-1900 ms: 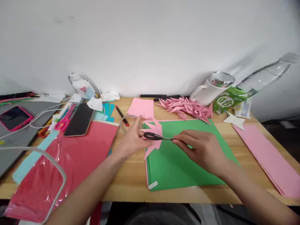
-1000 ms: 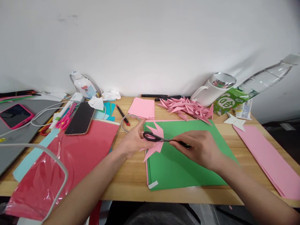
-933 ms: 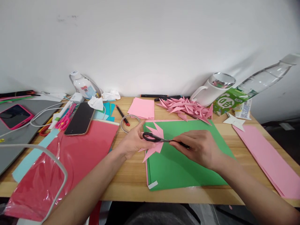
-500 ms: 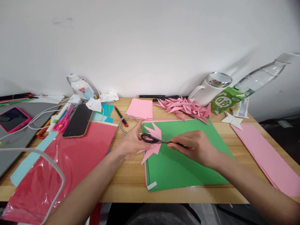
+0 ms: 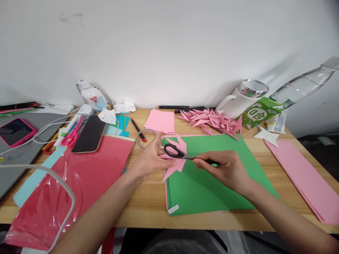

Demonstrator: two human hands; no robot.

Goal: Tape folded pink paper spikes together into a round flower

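Note:
My left hand [image 5: 152, 157] is closed on a pink folded-paper piece with several sharp points [image 5: 176, 165], over the left edge of a green paper sheet [image 5: 212, 190]. In my right hand [image 5: 225, 169] are black-handled scissors [image 5: 173, 151], pinched between thumb and fingers near the metal part. One handle loop points left and lies over the pink piece, close to my left fingers. A black part of the scissors shows beside my right fingers; the rest is hidden in the hand.
Pink folded pieces [image 5: 212, 121] are heaped behind the green sheet, beside a white mug [image 5: 239, 100]. Pink squares [image 5: 159, 121], a tape ring [image 5: 137, 139] and a red-black pen [image 5: 138, 129] lie behind my left hand. A phone [image 5: 89, 135] rests on a red packet [image 5: 97, 169]; pink strips [image 5: 304, 180] lie right.
The scissors have shifted slightly right relative to the pink piece, along with my right hand. Both hands keep their hold, and the whole view has moved a little.

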